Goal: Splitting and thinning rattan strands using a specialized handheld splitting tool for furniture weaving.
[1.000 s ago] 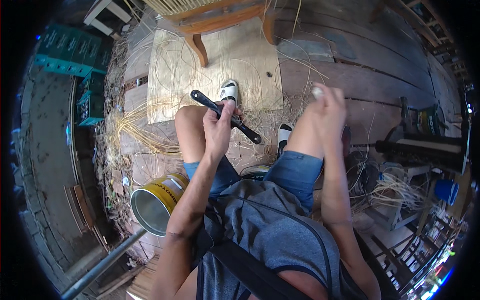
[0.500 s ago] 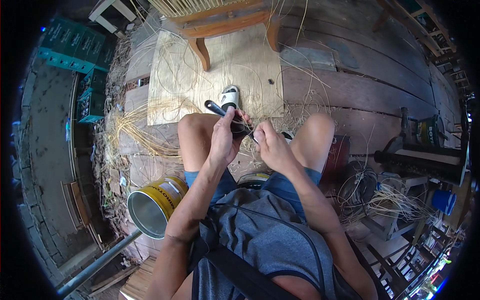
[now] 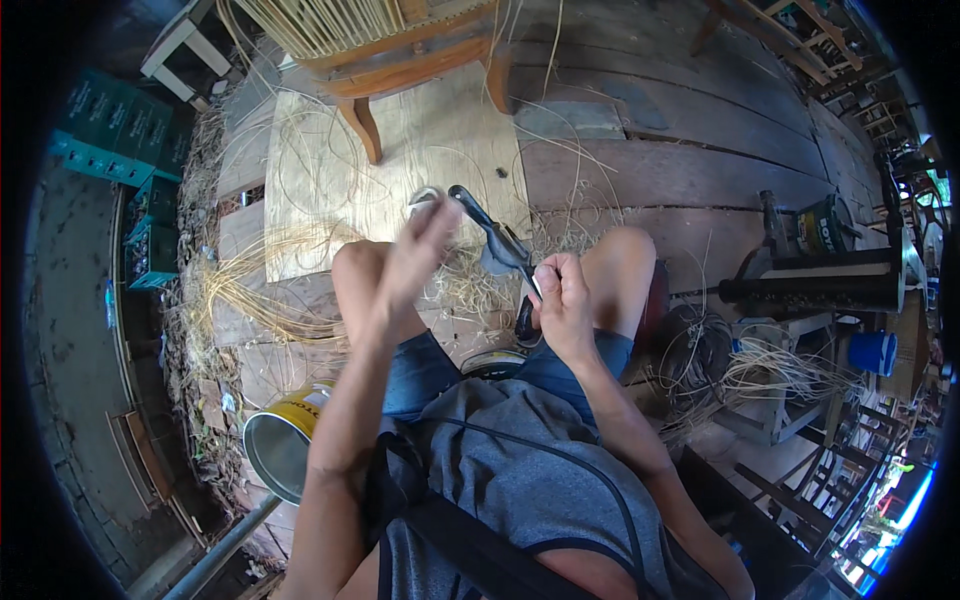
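"As we look across the cluttered floor, which containers do we find?"

"On our left we find a yellow cylindrical metal tin (image 3: pixel 303 405), its round mouth open and showing a pale grey inner wall. Farther out we see stacked teal plastic crates (image 3: pixel 115 130); small things sit in the lowest one, too dim for us to name. Over on our right is a blue plastic pail (image 3: pixel 873 352), whose inside we cannot make out."

"And how much room do we have around our bare knees (image 3: pixel 625 252)?"

"Ahead of us lies a pale rectangular plywood sheet (image 3: pixel 470 130). Past its right edge, wide brown floor planks (image 3: pixel 690 180) stretch away. A curved-legged brown wooden chair (image 3: pixel 400 65) bounds us in front, and a loose bundle of straw-coloured strips (image 3: pixel 250 290) fans out beside our left knee."

"What do we have at our hands?"

"A black two-handled tool (image 3: pixel 503 245), with a grey plate jutting from its middle, slants between our knees, above pale curled shavings (image 3: pixel 470 290). Our right hand (image 3: pixel 562 300) has its fingers closed round the lower end. Our left hand (image 3: pixel 428 240) is blurred near the upper end; we cannot tell whether its fingers are clenched or loose."
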`<action>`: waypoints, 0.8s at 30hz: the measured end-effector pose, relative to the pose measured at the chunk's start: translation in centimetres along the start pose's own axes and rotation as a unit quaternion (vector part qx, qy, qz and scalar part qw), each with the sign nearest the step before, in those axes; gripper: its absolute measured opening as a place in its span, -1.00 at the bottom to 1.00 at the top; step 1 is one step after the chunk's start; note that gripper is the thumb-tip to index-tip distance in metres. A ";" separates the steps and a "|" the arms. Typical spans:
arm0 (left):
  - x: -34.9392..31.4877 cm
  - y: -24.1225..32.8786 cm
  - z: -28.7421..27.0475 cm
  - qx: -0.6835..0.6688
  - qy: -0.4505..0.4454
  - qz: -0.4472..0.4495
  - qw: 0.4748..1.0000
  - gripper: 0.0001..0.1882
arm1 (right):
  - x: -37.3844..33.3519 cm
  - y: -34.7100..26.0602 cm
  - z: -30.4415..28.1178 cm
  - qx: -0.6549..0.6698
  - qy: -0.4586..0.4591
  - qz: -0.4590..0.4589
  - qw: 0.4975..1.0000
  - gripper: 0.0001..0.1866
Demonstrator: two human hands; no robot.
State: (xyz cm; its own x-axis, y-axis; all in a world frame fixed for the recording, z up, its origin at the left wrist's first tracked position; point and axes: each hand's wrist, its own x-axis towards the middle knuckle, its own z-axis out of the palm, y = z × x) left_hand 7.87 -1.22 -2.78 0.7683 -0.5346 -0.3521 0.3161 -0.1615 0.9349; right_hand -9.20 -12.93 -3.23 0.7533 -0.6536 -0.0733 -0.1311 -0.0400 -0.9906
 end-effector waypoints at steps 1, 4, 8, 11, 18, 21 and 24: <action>-1.0 -0.8 0.7 -0.081 -0.087 -0.093 0.989 -0.46 | 0.0 -0.2 0.0 0.002 -0.002 -0.004 1.000 -0.80; -3.5 -1.5 3.4 -0.364 -0.159 -0.146 0.906 -0.57 | -0.6 -0.8 0.3 0.429 -0.112 0.243 0.862 -0.87; -2.4 -2.9 2.4 -0.175 -0.173 -0.006 0.969 -0.58 | -1.2 -1.0 0.9 0.450 -0.108 0.242 0.853 -0.85; -1.7 -2.0 1.9 -0.009 -0.140 0.072 0.988 -0.59 | -1.1 -1.0 0.5 0.469 -0.114 0.215 0.849 -0.85; 3.7 -3.7 -5.6 0.602 0.050 0.129 0.787 -0.76 | -0.3 -3.0 -1.2 0.311 -0.022 0.060 0.948 -0.84; 4.4 -3.4 -4.7 0.595 0.008 0.098 0.798 -0.60 | 0.0 -3.1 -1.4 0.115 0.021 -0.049 0.992 -0.83; 3.2 -1.9 -0.7 0.167 -0.053 0.036 0.984 -0.50 | 0.3 -2.4 -1.2 -0.051 0.021 -0.129 0.990 -0.85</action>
State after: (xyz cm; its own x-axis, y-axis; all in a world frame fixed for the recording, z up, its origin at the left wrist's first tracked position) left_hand 10.11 -2.07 -5.70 0.7143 -0.6352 -0.2937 0.0480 -0.3743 0.9261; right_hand -9.47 -13.96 -0.70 0.7425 -0.6430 0.1877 -0.0047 -0.2851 -0.9585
